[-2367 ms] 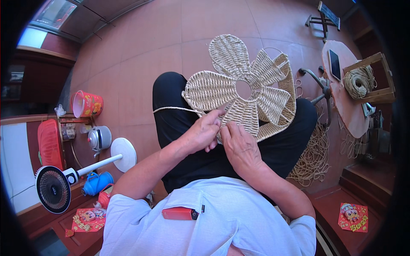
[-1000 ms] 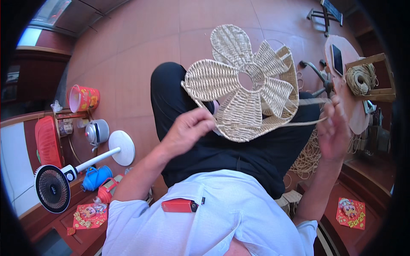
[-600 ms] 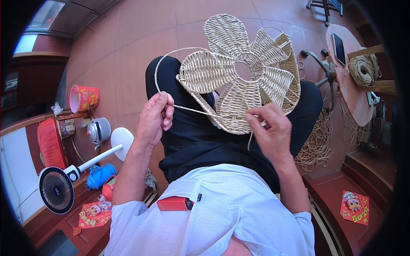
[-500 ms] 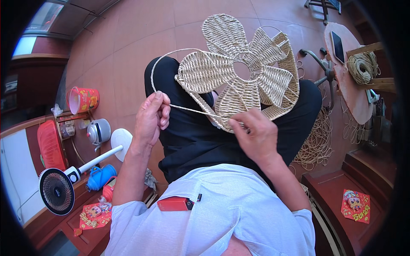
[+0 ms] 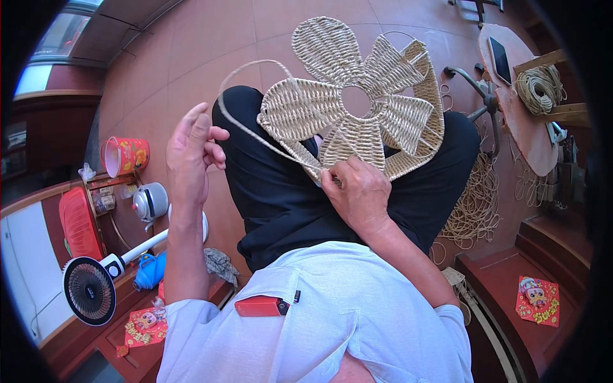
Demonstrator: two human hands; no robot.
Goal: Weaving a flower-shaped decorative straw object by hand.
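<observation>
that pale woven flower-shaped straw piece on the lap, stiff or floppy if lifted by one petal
The pale woven flower-shaped straw piece probably holds its shape: its petals stand out flat past the knees unsupported. Likely light, since the open weave shows gaps. The loose cord arcs freely toward the left hand, so it would trail.

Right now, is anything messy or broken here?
Nothing looks broken. The woven flower piece rests on the lap, the right hand pinching its lower edge, the left hand raised beside a loose strand that loops free. Only the cord pile sprawls untidily on the floor.
</observation>
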